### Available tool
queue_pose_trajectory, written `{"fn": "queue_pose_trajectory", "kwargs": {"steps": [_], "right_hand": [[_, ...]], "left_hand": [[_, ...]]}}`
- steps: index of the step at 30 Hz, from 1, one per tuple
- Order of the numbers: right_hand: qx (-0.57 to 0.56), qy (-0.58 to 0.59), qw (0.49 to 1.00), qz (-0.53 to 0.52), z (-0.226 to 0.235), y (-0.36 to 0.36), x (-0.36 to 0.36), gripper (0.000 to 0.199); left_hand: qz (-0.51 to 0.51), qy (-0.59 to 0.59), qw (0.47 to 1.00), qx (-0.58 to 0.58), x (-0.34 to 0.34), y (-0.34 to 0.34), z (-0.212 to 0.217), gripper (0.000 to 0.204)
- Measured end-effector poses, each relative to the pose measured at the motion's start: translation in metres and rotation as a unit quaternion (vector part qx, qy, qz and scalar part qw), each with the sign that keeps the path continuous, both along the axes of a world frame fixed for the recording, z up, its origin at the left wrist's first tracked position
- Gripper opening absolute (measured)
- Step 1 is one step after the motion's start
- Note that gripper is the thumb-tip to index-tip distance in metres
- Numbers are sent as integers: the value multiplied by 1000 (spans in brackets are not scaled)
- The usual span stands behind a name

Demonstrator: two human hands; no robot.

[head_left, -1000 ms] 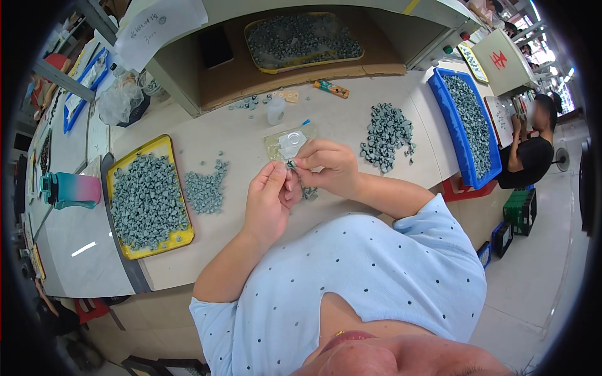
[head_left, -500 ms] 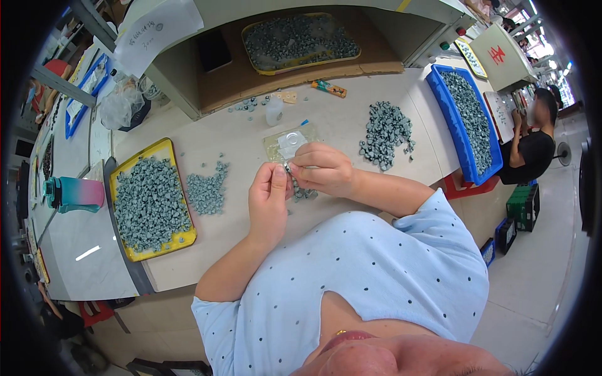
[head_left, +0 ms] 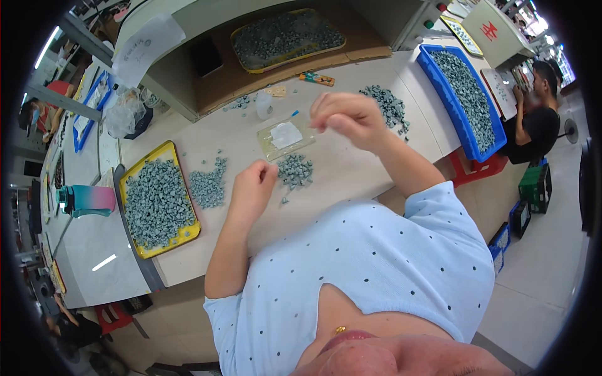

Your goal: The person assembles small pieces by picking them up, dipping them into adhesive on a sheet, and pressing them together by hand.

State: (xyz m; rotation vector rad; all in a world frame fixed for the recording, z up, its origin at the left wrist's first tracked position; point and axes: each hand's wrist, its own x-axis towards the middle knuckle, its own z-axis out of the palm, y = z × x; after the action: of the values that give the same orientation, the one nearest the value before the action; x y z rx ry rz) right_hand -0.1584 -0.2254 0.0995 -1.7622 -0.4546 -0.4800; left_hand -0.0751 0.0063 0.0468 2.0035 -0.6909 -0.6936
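My left hand (head_left: 254,185) is closed just above the tabletop, fingers curled against the thumb; anything inside it is hidden. Beside its fingertips lies a small pile of grey-green parts (head_left: 295,170). My right hand (head_left: 351,120) is raised to the right of a yellowish transparent pad (head_left: 269,148) with a white patch (head_left: 286,134). Its fingers are bent toward the thumb and slightly blurred, so I cannot make out what they pinch. Behind that hand is a larger heap of dark grey-green parts (head_left: 384,102). A small white translucent cup (head_left: 263,106) stands behind the pad.
At left are a loose pile of parts (head_left: 208,185), a full yellow tray (head_left: 193,233) and a teal-pink bottle (head_left: 94,199). A blue bin (head_left: 432,81) of parts stands at right, near a seated co-worker (head_left: 533,128). The shelf holds another tray (head_left: 254,70).
My hands have come apart from their joined position over the pad. The right has lifted away to the far right; the left has drawn slightly left, uncovering the small pile. The view has shifted slightly.
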Motion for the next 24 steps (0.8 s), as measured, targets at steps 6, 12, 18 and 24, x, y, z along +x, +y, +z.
{"fn": "queue_pose_trajectory", "kwargs": {"steps": [6,12,18,24], "right_hand": [[194,-162,929,272,89,16,-81,35],[267,-251,852,374,100,28,-149,26],[254,-288,849,363,113,27,-233,24],[236,-323,841,364,128,23,-279,22]], "left_hand": [[-14,26,1000,-2,-56,-17,-2,23],[71,4,995,-76,-121,-15,-15,19],[115,85,980,-135,-190,-2,4,15],[146,-8,980,-133,-174,31,-3,15]]}}
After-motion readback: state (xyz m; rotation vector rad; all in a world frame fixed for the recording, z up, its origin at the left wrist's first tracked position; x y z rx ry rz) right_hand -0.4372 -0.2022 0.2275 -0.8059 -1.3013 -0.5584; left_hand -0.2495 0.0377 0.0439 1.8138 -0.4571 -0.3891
